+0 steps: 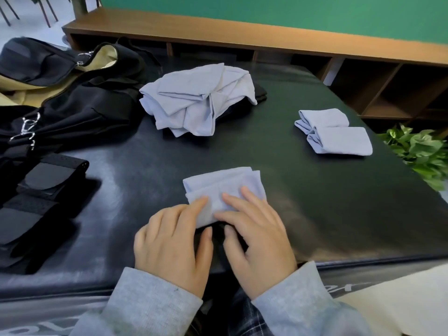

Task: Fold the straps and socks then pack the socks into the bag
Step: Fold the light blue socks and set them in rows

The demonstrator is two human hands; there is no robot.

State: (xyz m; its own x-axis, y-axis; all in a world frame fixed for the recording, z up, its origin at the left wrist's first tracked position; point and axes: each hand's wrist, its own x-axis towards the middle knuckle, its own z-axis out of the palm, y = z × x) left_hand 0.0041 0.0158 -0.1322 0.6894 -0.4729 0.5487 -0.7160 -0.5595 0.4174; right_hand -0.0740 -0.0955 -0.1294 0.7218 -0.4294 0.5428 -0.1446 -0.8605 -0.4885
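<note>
Socks in pale blue are what both hands work on: the sock being folded lies on the table at about 6 o'clock, just in front of the person. The left hand lays nearly straight fingers on its near left corner, and the right hand presses flat fingers across its near right half; neither hand curls round the fabric, and both thumbs rest on the table just short of it.

Two folded socks sit at 2 o'clock, well apart from the hands. A loose heap of unfolded socks waits at 12 o'clock, and the black bag gapes open at 10 o'clock, with the folded black straps at 9 o'clock.

The likely fault is the fold springing open once the pressure lifts (the layers at the far edge already sit slightly uneven), so the bundle would loosen on its way to the bag. A sleeve dragging across the glossy table could also skew it.
</note>
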